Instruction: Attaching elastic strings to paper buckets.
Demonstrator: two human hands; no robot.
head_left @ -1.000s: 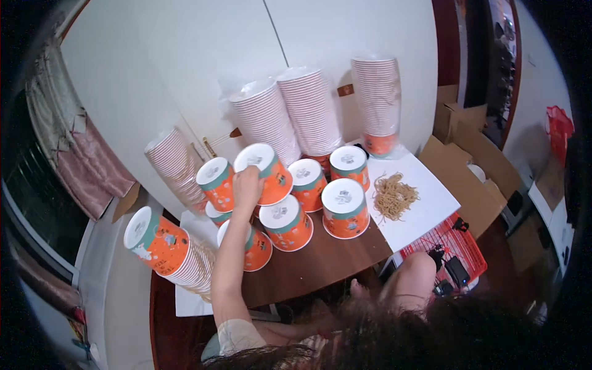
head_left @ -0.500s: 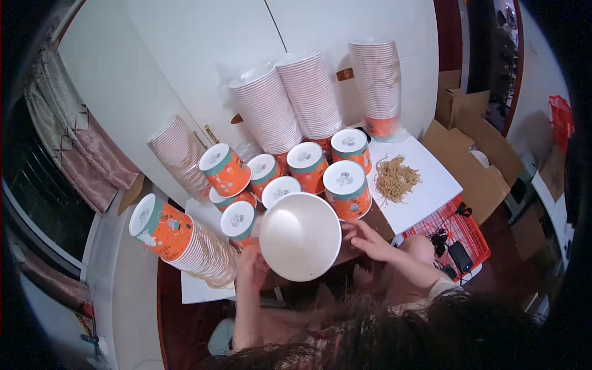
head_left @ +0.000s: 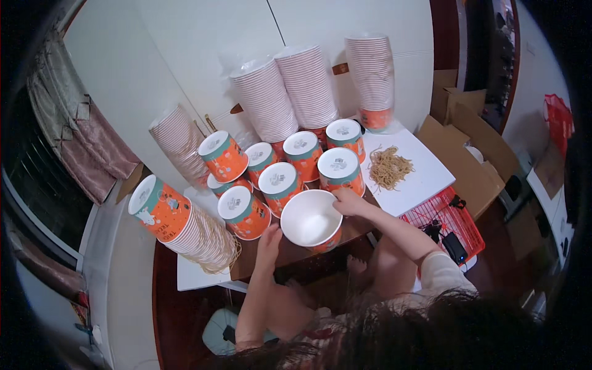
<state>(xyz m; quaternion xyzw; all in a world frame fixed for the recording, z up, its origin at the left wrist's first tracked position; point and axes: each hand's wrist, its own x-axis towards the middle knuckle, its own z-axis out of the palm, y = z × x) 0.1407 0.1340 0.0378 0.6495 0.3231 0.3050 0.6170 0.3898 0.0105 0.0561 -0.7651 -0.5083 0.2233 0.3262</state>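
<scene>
An open white paper bowl [head_left: 310, 222] with an orange outside stands upright on the brown table [head_left: 259, 262] in front of me. My right hand [head_left: 349, 202] grips its right rim. My left hand [head_left: 269, 238] lies at the bowl's lower left side with its fingers loose; I cannot tell if it touches. Behind the bowl stand several orange bowls shut with teal-and-white lids [head_left: 279, 180]. One lidded bowl [head_left: 222, 155] is tilted at the back left.
Tall sleeves of stacked bowls [head_left: 266, 102] lean on the white wall. Another stack [head_left: 179, 221] lies on its side at the left. Dry noodles [head_left: 388, 166] sit on a white board [head_left: 431, 179]. A red basket [head_left: 445, 223] and cardboard boxes [head_left: 472, 157] are at the right.
My left hand took a bowl from the back cluster. Both hands then brought it close, opening up, and it has now gone down onto the table.
</scene>
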